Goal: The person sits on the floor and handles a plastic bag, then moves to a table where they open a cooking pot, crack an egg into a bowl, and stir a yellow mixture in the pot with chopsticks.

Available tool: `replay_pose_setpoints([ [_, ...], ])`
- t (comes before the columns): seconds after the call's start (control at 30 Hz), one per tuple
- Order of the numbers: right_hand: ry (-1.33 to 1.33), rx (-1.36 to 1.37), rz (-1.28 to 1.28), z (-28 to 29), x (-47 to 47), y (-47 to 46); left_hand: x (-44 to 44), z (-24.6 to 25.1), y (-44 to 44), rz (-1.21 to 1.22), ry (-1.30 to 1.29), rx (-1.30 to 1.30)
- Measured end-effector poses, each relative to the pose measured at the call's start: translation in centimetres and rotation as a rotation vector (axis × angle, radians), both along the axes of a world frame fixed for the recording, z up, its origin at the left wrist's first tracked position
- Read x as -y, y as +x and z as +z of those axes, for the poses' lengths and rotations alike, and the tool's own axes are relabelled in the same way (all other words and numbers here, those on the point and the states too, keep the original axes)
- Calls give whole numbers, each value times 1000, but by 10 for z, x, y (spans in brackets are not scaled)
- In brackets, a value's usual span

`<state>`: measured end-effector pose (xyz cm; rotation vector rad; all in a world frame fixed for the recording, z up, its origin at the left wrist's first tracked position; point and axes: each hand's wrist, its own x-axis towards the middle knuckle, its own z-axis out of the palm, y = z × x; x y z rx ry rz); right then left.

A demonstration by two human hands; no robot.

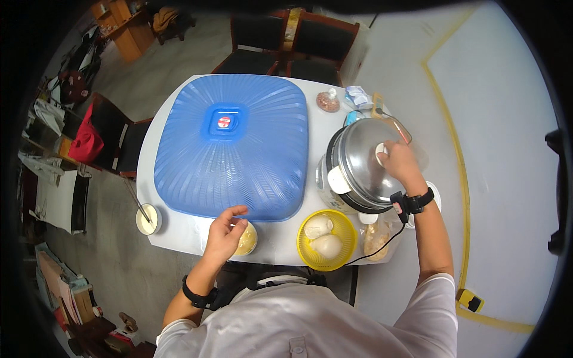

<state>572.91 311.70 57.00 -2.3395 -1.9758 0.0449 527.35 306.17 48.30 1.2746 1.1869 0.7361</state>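
My right hand [398, 162] grips the white knob of a domed metal lid [365, 165]. The lid lies tilted over the dark rim of a large electric cooker [329, 190] with white handles. My left hand [226, 235] hangs over the near edge of the table with its fingers apart and nothing in it. Partly behind it stands a small bowl [247, 241] with something yellowish inside. A large blue plastic mesh food cover [264, 156] stands just beyond that hand. In front of the cooker, a yellow plastic basket [301, 241] holds two whitish, rounded things.
At the left edge of the white table [179, 244] stands a white bowl [155, 220] with chopsticks in pale contents. Beyond the cooker lie a bag of reddish food [328, 102] and small packets [358, 97]. A plastic bag [376, 241] lies right of the basket. Chairs [322, 40] stand around.
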Motion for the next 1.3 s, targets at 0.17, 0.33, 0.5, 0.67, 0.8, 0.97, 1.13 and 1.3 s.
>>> replay_pose_setpoints([
  [0.17,-30,29,-20,-1,-3,0,9,-3,-44,131,-5,48],
  [0.33,4,30,-71,-2,-1,-3,9,-1,-52,131,-46,43],
  [0.5,-25,8,-90,-2,-5,-2,10,0,-37,22,-28,64],
  [0.67,-58,8,-108,-7,-6,-3,11,2,-10,-63,-49,57],
  [0.8,-4,-12,-25,-1,-3,5,8,1,22,-201,-10,-2],
  [0.97,86,-192,-194,6,-6,90,-10,-5,85,-367,-47,24],
  [1.13,24,-479,-391,-47,1,173,-34,-9,164,-299,-121,37],
  [1.3,-122,-962,-444,-81,-4,193,-53,-24,211,-230,-184,10],
])
